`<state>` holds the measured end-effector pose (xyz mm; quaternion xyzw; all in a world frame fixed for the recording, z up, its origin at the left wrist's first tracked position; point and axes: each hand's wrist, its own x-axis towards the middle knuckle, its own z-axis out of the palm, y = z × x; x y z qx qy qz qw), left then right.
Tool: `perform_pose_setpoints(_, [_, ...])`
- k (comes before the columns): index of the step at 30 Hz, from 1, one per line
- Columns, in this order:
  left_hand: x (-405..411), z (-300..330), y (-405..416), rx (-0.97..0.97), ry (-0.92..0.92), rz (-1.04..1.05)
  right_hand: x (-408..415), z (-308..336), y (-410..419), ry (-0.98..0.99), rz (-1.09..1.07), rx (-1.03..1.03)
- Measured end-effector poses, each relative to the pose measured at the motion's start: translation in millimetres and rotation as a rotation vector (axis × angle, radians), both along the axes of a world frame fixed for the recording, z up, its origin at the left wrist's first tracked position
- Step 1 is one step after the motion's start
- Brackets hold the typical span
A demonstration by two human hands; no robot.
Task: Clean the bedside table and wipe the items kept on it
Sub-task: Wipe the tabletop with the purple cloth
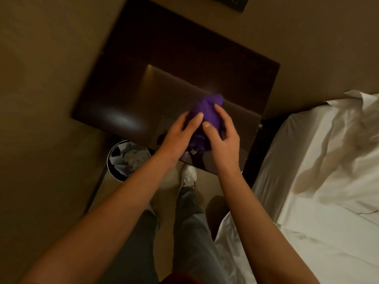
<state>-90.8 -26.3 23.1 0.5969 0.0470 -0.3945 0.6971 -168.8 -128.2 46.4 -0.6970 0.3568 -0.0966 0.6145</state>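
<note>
A bunched purple cloth (207, 111) is held above the near right part of the dark glossy bedside table (155, 83). My left hand (180, 134) grips the cloth from the left, its thumb lying across the front. My right hand (223, 138) wraps round it from the right, thumb on the cloth. Something pale shows under the cloth's lower end, but the fabric and my hands hide what it is. The rest of the tabletop carries only light reflections.
A round waste bin (127, 158) with a liner and crumpled paper stands on the floor under the table's near left edge. A bed with white sheets (320, 171) lies close on the right. My legs and a white shoe (188, 177) stand between bin and bed.
</note>
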Motion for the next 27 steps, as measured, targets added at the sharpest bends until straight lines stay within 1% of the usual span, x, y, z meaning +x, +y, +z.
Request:
perform_pose_setpoints(2, [8.9, 5.7, 6.1, 0.067, -0.021, 0.055, 0.7, 2.8, -5.7, -0.039, -0.085, 0.142])
perform_pose_setpoints(5, [15.8, 11.4, 17.6, 0.089, -0.006, 0.073, 6.1, 4.5, -16.2, -0.011, -0.231, 0.237])
perform_pose_setpoints(6, [16.6, 13.8, 19.0, 0.085, 0.003, 0.082, 9.2, 4.6, -19.3, 0.020, -0.239, 0.273])
perform_pose_setpoints(8, [15.5, 18.0, 17.9, 0.055, 0.021, 0.101, 15.8, 4.0, -22.1, 0.097, -0.159, 0.384])
perform_pose_setpoints(11, [9.9, 19.9, 13.0, 0.036, 0.003, 0.085, 21.4, 4.2, -18.8, 0.150, -0.022, 0.594])
perform_pose_setpoints(13, [5.7, 17.3, 11.6, 0.067, -0.054, 0.070, 21.6, 3.7, -15.8, 0.158, 0.009, 0.643])
perform_pose_setpoints(15, [3.1, 13.7, 12.1, 0.137, -0.148, 0.068, 19.1, 1.1, -15.5, 0.128, 0.004, 0.645])
perform_pose_setpoints(18, [-0.4, 8.8, 13.4, 0.221, -0.276, 0.058, 13.4, -3.3, -17.2, 0.108, -0.006, 0.590])
perform_pose_setpoints(22, [-7.8, 2.6, 11.9, 0.323, -0.384, 0.036, 2.0, -9.3, -19.5, 0.085, -0.044, 0.443])
perform_pose_setpoints(24, [-13.7, -0.6, 6.2, 0.327, -0.346, 0.018, -6.2, -15.0, -22.6, 0.062, -0.123, 0.380])
perform_pose_setpoints(27, [-30.4, -8.3, -6.8, 0.320, -0.140, -0.058, -22.7, -26.4, -27.8, 0.055, -0.298, 0.394])
